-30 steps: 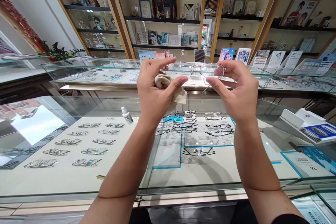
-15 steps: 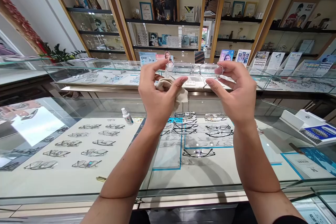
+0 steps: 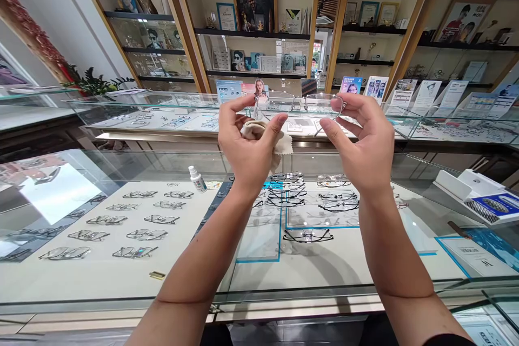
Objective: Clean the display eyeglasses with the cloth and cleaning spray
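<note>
Both my hands hold a pair of thin-rimmed clear glasses (image 3: 302, 105) up in front of me, above a glass display counter (image 3: 121, 281). My left hand (image 3: 247, 143) pinches the left end of the frame between thumb and forefinger and has a beige cleaning cloth (image 3: 267, 138) bunched in its palm. On the other side, my right hand (image 3: 365, 140) grips the frame's right end by the hinge; a temple arm hangs down below the lens.
Rows of spectacle frames (image 3: 141, 221) lie inside the counter below, with more dark frames (image 3: 308, 197) on blue-edged trays. A small white spray bottle (image 3: 197, 178) stands on the glass. A second glass counter, brochures (image 3: 425, 94) and wooden shelves stand behind. A white case (image 3: 474, 194) sits right.
Both hands have shifted the glasses slightly to the right and a little upward. The grip and the cloth are unchanged.
</note>
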A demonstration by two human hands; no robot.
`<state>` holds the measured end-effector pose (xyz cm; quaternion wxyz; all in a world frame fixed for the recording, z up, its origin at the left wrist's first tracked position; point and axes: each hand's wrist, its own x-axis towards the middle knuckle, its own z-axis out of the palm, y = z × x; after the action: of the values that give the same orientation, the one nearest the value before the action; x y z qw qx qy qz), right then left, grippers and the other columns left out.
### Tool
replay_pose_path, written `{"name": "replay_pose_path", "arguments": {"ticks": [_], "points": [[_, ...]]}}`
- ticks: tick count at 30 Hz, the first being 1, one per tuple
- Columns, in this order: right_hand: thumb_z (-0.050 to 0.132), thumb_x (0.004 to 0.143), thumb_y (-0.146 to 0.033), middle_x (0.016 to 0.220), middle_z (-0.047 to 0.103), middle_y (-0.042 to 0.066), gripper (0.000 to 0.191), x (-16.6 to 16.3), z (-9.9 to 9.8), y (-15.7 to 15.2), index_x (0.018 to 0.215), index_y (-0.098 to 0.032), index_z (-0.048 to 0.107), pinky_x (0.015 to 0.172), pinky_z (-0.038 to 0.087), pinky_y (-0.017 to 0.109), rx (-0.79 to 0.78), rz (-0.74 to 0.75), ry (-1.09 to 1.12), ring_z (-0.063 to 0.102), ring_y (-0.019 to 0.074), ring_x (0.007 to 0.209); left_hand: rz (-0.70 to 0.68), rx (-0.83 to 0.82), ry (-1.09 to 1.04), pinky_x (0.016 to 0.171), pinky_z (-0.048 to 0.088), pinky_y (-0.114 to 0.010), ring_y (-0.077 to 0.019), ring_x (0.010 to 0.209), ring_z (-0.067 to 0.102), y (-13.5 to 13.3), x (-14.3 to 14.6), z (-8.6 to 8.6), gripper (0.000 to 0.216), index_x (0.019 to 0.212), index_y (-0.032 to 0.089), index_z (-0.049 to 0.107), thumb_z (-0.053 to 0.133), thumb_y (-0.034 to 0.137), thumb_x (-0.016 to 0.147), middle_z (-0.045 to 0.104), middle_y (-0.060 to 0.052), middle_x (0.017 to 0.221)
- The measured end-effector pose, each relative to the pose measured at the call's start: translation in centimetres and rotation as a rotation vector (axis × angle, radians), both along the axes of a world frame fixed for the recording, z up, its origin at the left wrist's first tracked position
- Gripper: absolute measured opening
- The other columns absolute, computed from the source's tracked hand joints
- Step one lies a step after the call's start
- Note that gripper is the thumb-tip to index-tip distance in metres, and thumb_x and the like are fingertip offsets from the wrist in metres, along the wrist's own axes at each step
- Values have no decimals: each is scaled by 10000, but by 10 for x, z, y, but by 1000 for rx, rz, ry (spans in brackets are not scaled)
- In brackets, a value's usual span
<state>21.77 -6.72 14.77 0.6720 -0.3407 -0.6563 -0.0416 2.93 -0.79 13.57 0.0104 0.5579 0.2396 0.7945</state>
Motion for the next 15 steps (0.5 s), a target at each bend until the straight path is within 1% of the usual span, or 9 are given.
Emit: {"name": "replay_pose_path", "arguments": {"ticks": [3, 6, 9, 11, 15], "points": [[760, 975, -420, 1299, 756, 66, 346, 0, 1, -1, 1301, -319, 706, 1031, 681, 503, -10, -8, 2, 741, 281, 1242, -14, -2, -9, 760, 542, -388, -193, 871, 664, 1, 0, 0, 450, 1133, 323, 718, 964, 505, 803, 739, -51, 1195], [757, 978, -437, 1295, 750, 58, 342, 2, 0, 0, 1301, -330, 715, 1015, 681, 506, -22, -34, -11, 738, 280, 1226, -2, 11, 0, 802, 551, -400, -218, 958, 676, 1, -1, 0, 447, 1115, 326, 711, 969, 503, 796, 733, -59, 1187], [748, 983, -459, 1322, 737, 64, 361, 4, -1, 1, 1323, -342, 721, 1011, 675, 520, -40, -53, -23, 729, 291, 1237, 21, 32, 13, 795, 552, -409, -235, 1002, 679, 3, -3, 0, 434, 1096, 338, 703, 974, 485, 791, 725, -65, 1174], [750, 980, -468, 1354, 725, 73, 377, 6, -1, 2, 1336, -345, 729, 1001, 676, 526, -60, -56, -20, 731, 298, 1230, 54, 29, 24, 785, 552, -422, -248, 1012, 682, 4, -3, 0, 457, 1105, 341, 699, 975, 509, 781, 722, -72, 1180], [752, 980, -486, 1391, 708, 84, 404, 10, -2, 5, 1362, -356, 735, 966, 685, 522, -82, -80, -33, 742, 299, 1194, 70, 27, 71, 761, 548, -444, -281, 1097, 675, 6, -5, -3, 502, 1174, 355, 686, 943, 566, 798, 706, -88, 1271]]}}
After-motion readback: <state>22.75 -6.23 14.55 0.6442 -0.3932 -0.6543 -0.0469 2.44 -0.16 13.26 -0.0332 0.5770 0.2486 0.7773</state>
